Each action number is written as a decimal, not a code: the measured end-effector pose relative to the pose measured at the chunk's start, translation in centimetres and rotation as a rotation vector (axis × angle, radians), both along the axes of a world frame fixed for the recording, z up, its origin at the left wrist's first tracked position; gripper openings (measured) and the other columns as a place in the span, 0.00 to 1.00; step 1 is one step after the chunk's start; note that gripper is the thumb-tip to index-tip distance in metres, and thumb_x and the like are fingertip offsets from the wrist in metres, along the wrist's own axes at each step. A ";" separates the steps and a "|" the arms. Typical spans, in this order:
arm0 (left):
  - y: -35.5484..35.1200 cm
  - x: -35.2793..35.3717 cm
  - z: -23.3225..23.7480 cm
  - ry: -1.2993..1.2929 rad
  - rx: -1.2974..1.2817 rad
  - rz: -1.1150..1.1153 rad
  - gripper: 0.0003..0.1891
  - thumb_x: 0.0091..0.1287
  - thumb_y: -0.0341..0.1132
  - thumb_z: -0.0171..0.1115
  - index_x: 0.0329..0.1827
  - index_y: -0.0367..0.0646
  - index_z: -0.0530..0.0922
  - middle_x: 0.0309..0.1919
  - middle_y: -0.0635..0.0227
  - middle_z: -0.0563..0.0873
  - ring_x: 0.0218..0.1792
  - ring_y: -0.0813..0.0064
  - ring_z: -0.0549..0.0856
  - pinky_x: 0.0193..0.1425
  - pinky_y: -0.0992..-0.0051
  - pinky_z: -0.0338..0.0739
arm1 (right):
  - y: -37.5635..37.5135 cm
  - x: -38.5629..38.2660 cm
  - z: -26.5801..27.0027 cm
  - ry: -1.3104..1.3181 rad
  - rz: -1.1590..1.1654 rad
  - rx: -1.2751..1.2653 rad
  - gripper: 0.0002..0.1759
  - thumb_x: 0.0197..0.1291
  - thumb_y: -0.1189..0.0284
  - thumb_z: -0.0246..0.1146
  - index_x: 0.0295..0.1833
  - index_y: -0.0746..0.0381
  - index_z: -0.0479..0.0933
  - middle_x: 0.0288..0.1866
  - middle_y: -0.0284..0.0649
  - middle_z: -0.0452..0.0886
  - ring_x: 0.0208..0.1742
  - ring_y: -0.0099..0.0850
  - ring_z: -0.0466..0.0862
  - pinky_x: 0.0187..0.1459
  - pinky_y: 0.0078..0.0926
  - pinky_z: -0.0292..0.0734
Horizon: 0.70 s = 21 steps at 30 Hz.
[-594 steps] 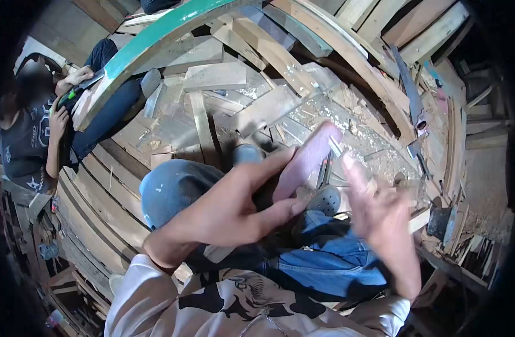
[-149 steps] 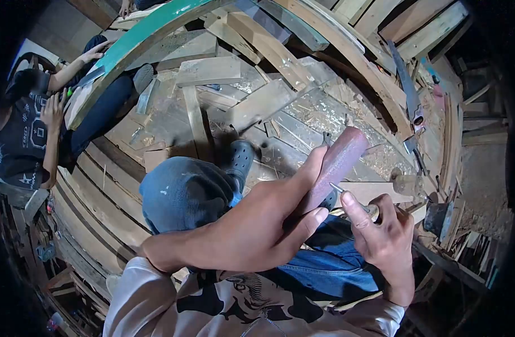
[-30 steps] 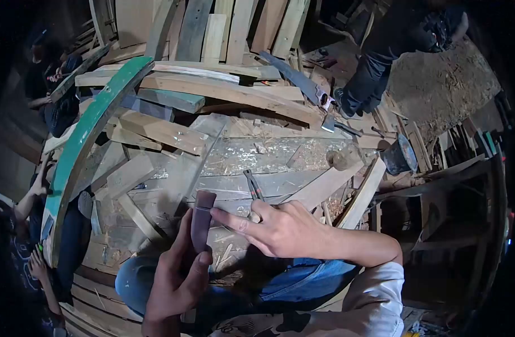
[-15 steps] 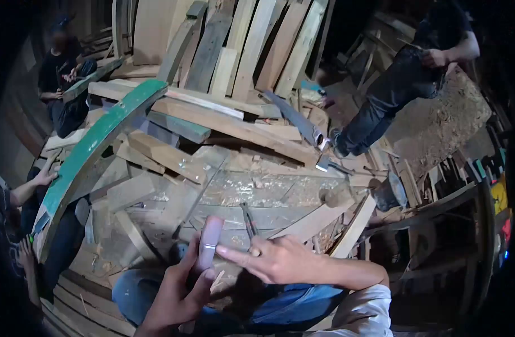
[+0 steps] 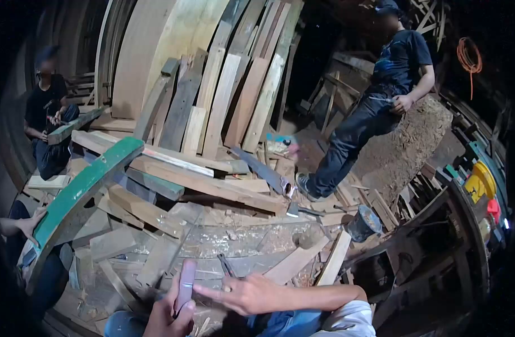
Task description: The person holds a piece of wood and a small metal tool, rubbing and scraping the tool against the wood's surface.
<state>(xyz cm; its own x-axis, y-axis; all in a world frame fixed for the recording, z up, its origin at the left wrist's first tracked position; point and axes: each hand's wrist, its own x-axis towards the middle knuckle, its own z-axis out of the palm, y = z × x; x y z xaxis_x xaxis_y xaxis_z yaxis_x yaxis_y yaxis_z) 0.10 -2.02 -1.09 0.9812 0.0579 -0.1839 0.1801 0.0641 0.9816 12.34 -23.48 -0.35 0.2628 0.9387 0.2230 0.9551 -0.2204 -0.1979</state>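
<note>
My left hand (image 5: 168, 315) is closed around the lower part of a small oblong block (image 5: 186, 278), pinkish-purple, with a thin shiny line across it. It stands roughly upright at the bottom middle. My right hand (image 5: 243, 294) stretches its index finger to the block's right side, at or very near the shiny line; the other fingers are curled and I see nothing in them. Just beyond that hand, a dark narrow tool (image 5: 226, 264) lies on the scrap-strewn floor.
A green-painted curved beam (image 5: 80, 188) lies at left, with another person's hand (image 5: 31, 226) on it. A handsaw (image 5: 263, 171), an axe (image 5: 302, 210) and a bucket (image 5: 364, 223) lie ahead. One person (image 5: 358, 129) stands at right; another (image 5: 49, 118) sits far left.
The view has tilted up and turned right, so the surroundings sit lower and further left. Both hands keep nearly the same pose around the block. The standing person's upper body now shows.
</note>
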 end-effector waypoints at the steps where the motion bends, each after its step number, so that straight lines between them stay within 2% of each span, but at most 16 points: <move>1: 0.3 -0.2 -0.5 -0.009 0.041 -0.019 0.22 0.75 0.33 0.57 0.70 0.39 0.71 0.23 0.81 0.74 0.19 0.89 0.69 0.21 0.83 0.62 | 0.1 -0.5 0.0 0.022 0.051 0.004 0.40 0.68 0.66 0.59 0.82 0.42 0.52 0.33 0.48 0.77 0.15 0.40 0.77 0.15 0.39 0.74; 3: 0.7 -0.2 -1.7 -0.067 0.077 -0.007 0.23 0.75 0.33 0.57 0.71 0.39 0.70 0.23 0.81 0.74 0.19 0.89 0.68 0.21 0.83 0.62 | 0.4 0.3 0.3 0.000 0.048 -0.025 0.41 0.67 0.67 0.59 0.83 0.43 0.51 0.34 0.49 0.77 0.16 0.40 0.78 0.16 0.39 0.75; 5: 0.6 -0.5 -1.4 -0.100 0.104 -0.004 0.23 0.74 0.33 0.57 0.72 0.40 0.70 0.23 0.81 0.75 0.18 0.90 0.68 0.21 0.84 0.61 | 0.5 1.7 1.2 -0.124 -0.140 -0.070 0.40 0.65 0.67 0.62 0.81 0.41 0.57 0.33 0.42 0.75 0.14 0.34 0.73 0.14 0.33 0.70; 7: 0.7 -0.2 0.5 -0.018 -0.071 -0.070 0.23 0.74 0.32 0.57 0.71 0.40 0.70 0.23 0.81 0.75 0.18 0.90 0.68 0.21 0.83 0.61 | 0.6 -0.5 0.9 0.011 -0.013 -0.036 0.40 0.64 0.67 0.63 0.81 0.44 0.57 0.32 0.42 0.74 0.14 0.34 0.74 0.14 0.35 0.68; 9: 0.8 -0.4 -0.8 -0.007 -0.051 -0.057 0.22 0.75 0.32 0.56 0.71 0.39 0.71 0.25 0.80 0.76 0.20 0.90 0.69 0.22 0.83 0.63 | 0.6 -0.7 1.0 0.014 0.071 0.027 0.39 0.64 0.66 0.62 0.80 0.44 0.59 0.32 0.42 0.75 0.14 0.35 0.74 0.13 0.36 0.67; 11: 0.4 -0.5 -1.7 -0.035 -0.076 0.017 0.20 0.75 0.33 0.57 0.69 0.38 0.72 0.27 0.77 0.77 0.22 0.89 0.71 0.24 0.83 0.64 | 0.9 1.3 1.6 -0.065 -0.131 -0.058 0.39 0.65 0.65 0.62 0.80 0.42 0.59 0.32 0.42 0.75 0.13 0.35 0.73 0.14 0.36 0.68; 12: 0.4 -0.7 -1.9 -0.057 -0.098 0.048 0.16 0.76 0.33 0.57 0.63 0.37 0.75 0.29 0.77 0.78 0.23 0.89 0.71 0.24 0.84 0.63 | 0.9 1.4 1.3 -0.061 -0.150 -0.074 0.40 0.65 0.64 0.62 0.81 0.41 0.58 0.32 0.43 0.75 0.13 0.35 0.74 0.15 0.36 0.70; 13: 0.3 -1.0 -1.6 -0.041 -0.084 0.040 0.16 0.76 0.33 0.57 0.63 0.37 0.75 0.29 0.77 0.78 0.23 0.89 0.71 0.24 0.84 0.63 | 1.0 0.6 1.0 -0.043 -0.159 -0.061 0.40 0.65 0.64 0.62 0.81 0.41 0.58 0.32 0.43 0.75 0.13 0.35 0.74 0.15 0.36 0.70; 15: -0.2 -0.9 -0.7 -0.091 -0.132 0.127 0.12 0.76 0.32 0.58 0.58 0.37 0.76 0.28 0.78 0.77 0.23 0.89 0.71 0.24 0.82 0.64 | 1.0 -1.1 0.8 0.051 0.036 0.095 0.40 0.65 0.64 0.62 0.81 0.41 0.57 0.32 0.44 0.75 0.13 0.35 0.74 0.14 0.35 0.71; 16: 0.6 -0.7 0.9 0.018 -0.156 -0.011 0.14 0.77 0.31 0.57 0.62 0.36 0.74 0.33 0.75 0.80 0.24 0.89 0.72 0.24 0.83 0.64 | 0.9 -0.9 0.6 0.000 0.039 0.049 0.41 0.65 0.64 0.62 0.82 0.40 0.55 0.32 0.44 0.75 0.13 0.35 0.74 0.14 0.35 0.72; 17: 0.6 -0.4 0.8 0.009 -0.179 -0.030 0.19 0.77 0.30 0.57 0.69 0.36 0.71 0.36 0.73 0.82 0.24 0.89 0.71 0.23 0.84 0.63 | 1.0 -0.1 0.8 0.028 -0.027 -0.021 0.42 0.66 0.63 0.62 0.82 0.40 0.53 0.33 0.45 0.76 0.13 0.36 0.75 0.14 0.37 0.71; 19: -1.2 -0.4 2.2 0.017 -0.063 0.195 0.23 0.77 0.31 0.56 0.73 0.38 0.68 0.37 0.74 0.82 0.23 0.90 0.70 0.23 0.85 0.62 | 0.9 1.7 -0.3 -0.060 -0.101 0.097 0.41 0.67 0.63 0.60 0.83 0.40 0.51 0.34 0.46 0.77 0.14 0.38 0.75 0.14 0.39 0.69; 20: -0.6 -0.4 2.1 0.054 -0.131 0.114 0.24 0.76 0.30 0.56 0.74 0.38 0.67 0.34 0.76 0.82 0.20 0.89 0.70 0.22 0.85 0.61 | 0.7 1.8 -0.3 -0.030 -0.091 0.139 0.38 0.69 0.63 0.59 0.82 0.42 0.54 0.31 0.47 0.77 0.15 0.40 0.75 0.16 0.41 0.69; 21: 0.4 -0.3 1.7 -0.216 0.153 -0.051 0.26 0.76 0.30 0.56 0.76 0.39 0.64 0.32 0.76 0.81 0.19 0.88 0.70 0.21 0.85 0.62 | 0.8 1.9 -0.3 -0.031 -0.147 0.183 0.38 0.69 0.63 0.59 0.82 0.42 0.54 0.31 0.47 0.77 0.15 0.40 0.75 0.16 0.41 0.69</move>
